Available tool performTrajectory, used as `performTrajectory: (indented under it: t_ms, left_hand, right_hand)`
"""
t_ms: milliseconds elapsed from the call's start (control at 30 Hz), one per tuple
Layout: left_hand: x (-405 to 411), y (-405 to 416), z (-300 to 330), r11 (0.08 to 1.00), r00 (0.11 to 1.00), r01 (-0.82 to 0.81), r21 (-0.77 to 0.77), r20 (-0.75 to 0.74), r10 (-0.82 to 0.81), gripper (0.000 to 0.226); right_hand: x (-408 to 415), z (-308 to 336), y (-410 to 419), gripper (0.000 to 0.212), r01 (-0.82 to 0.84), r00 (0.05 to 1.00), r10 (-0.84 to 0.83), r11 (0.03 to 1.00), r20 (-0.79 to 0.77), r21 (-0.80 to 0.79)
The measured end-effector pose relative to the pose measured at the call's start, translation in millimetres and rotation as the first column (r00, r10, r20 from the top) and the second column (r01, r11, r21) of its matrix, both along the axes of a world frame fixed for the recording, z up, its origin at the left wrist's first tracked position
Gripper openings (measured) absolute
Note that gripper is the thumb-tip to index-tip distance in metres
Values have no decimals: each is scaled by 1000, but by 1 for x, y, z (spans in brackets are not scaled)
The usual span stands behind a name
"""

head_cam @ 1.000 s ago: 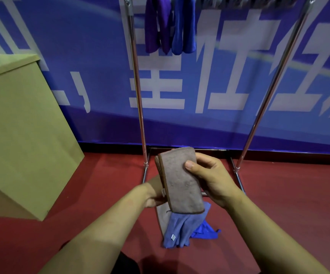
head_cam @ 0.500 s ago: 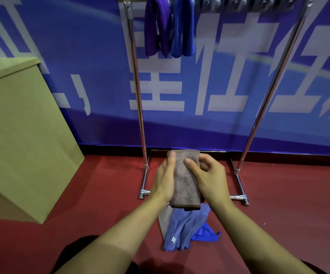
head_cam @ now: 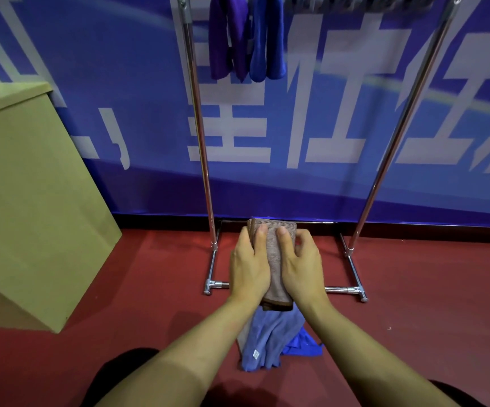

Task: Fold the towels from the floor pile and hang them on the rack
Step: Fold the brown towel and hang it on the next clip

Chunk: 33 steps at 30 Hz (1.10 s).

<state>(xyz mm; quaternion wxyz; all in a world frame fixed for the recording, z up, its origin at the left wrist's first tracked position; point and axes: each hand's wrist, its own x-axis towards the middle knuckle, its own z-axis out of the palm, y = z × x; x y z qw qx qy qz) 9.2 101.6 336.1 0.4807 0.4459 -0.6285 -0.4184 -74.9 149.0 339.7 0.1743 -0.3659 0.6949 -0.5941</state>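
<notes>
Two towels hang on the rack; both hands' grips, left hand and right hand, clamp a folded brown towel; floor pile remains.

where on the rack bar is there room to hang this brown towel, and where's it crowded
The top bar is cut off by the frame edge, so judge loosely. The purple towel and blue towel crowd the bar by the left post. Right of the blue towel, grey shapes line the bar to the right post; I cannot tell what they are. Only a narrow gap beside the left post looks bare.
</notes>
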Motion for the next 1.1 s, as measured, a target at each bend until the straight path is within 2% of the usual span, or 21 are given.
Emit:
performTrajectory:
  t_ms: [100,233,333,400,467,533,667,767,900,1033,1100]
  left_hand:
    - [-1,-5,-1,998,999,28,56,-36,-26,27]
    - [1,-6,-7,996,1000,11,91,27,-13,26]
    - [2,-5,-9,995,996,-62,-82,65,68,16]
    - [1,-6,-9,986,993,10,-169,119,10,8]
    - [-2,-4,-11,987,985,100,-129,152,-80,14]
    - [-3,-2,-13,992,983,117,-53,147,-109,21]
    - [-1,-3,-6,974,980,197,116,-13,-197,27]
    - [0,-4,-4,962,970,239,132,-69,-231,28]
    - [-1,-4,-10,959,966,256,126,-71,-248,24]
    - [-1,-5,-14,956,959,277,102,-91,-268,26]
    - [-2,-4,-13,951,954,294,92,-95,-285,27]
  right_hand:
    - [2,0,-2,17,0,1000,0,1000,4,-30]
    - [-2,-3,-3,19,46,998,-46,999,-31,7]
    - [-9,-2,0,26,103,993,-99,993,-59,64]
    - [-14,-2,1,28,125,991,-121,988,-57,85]
    - [-15,-2,1,29,126,992,-125,987,-12,96]
    - [-14,-3,-1,30,88,994,-93,993,59,80]
    - [-10,-8,-7,46,-15,989,5,998,145,65]
    - [-9,-8,-7,61,-64,985,54,997,162,54]
    - [-10,-15,-10,51,-107,994,104,991,30,75]
    - [-16,-28,-14,48,-132,991,131,990,25,57]
    - [-15,-19,-8,28,-131,991,131,991,17,11]
